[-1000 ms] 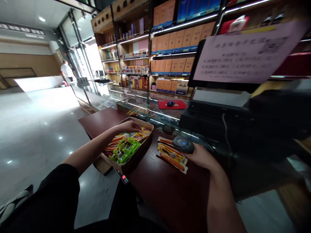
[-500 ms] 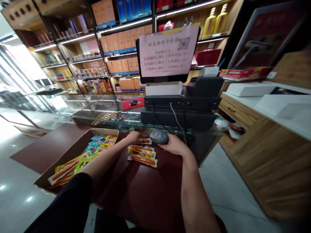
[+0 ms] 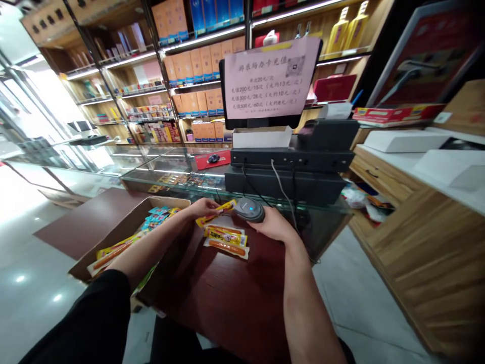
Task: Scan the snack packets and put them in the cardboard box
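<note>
My left hand (image 3: 206, 208) is closed on one end of a yellow-wrapped sausage (image 3: 226, 207), which slants up toward the front of a grey barcode scanner (image 3: 248, 208). A blue light shows on top of the scanner. My right hand (image 3: 272, 224) grips the scanner from the right, its fingers partly hidden beneath. Just below, several packed sausages lie side by side on the dark red tabletop (image 3: 212, 293), among them a yellow pack (image 3: 226, 236) and a clear-fronted sausage (image 3: 228, 247). Under my left forearm stands an open cardboard box (image 3: 109, 227) of colourful snack packs.
Behind the hands runs a glass display counter (image 3: 178, 169) carrying black till equipment (image 3: 284, 174) with hanging cables. A screen back bears a pink printed sign (image 3: 267, 83). A wooden cabinet (image 3: 424, 253) stands on the right. Stocked shelves (image 3: 200, 81) line the back.
My left hand has lifted a sausage and tilted it, so its yellow wrapper now shows before the scanner. The view has shifted slightly. My right hand still holds the scanner in about the same place.
</note>
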Motion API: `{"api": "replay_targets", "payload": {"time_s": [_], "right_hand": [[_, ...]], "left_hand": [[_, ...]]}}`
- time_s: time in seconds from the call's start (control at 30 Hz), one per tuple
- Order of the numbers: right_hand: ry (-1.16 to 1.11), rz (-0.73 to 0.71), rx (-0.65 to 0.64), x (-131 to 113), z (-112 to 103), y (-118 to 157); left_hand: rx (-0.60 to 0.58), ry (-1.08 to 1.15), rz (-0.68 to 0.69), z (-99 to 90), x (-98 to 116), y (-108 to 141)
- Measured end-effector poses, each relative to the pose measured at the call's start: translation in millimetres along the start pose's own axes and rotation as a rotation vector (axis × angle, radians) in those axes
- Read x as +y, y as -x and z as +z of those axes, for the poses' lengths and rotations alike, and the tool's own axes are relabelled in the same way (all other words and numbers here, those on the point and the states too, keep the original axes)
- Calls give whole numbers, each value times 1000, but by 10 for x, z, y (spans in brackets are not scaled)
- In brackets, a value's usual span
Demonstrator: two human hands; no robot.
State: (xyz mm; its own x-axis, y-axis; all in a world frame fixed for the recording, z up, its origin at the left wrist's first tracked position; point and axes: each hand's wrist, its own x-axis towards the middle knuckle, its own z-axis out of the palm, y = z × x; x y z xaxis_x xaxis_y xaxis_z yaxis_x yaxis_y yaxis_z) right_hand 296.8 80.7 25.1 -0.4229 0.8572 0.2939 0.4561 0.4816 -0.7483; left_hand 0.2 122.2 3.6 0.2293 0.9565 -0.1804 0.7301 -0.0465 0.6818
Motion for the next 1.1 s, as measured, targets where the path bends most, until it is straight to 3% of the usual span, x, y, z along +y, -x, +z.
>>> {"api": "replay_targets", "payload": {"time_s": [0.13,0.27,0.47,0.67,0.9,1.1], "right_hand": [[-35,-59,-29,-127,74,-27],[-61,-123,-48,-326,156,-26],[-55,-138,-69,-455,222,-15],[-51,-138,-46,-447,207,-12],[3,-162,-127,-435,219,-29],[-15,-157,-219,-479,315,-57]], "left_hand": [[-63,250,-28,-319,103,401],[-68,226,-59,-507,170,728],[-84,52,-29,-559,225,947],[-108,92,-48,-551,248,974],[-45,101,-44,-742,64,1093],[48,112,-133,-1080,-271,1647]]}}
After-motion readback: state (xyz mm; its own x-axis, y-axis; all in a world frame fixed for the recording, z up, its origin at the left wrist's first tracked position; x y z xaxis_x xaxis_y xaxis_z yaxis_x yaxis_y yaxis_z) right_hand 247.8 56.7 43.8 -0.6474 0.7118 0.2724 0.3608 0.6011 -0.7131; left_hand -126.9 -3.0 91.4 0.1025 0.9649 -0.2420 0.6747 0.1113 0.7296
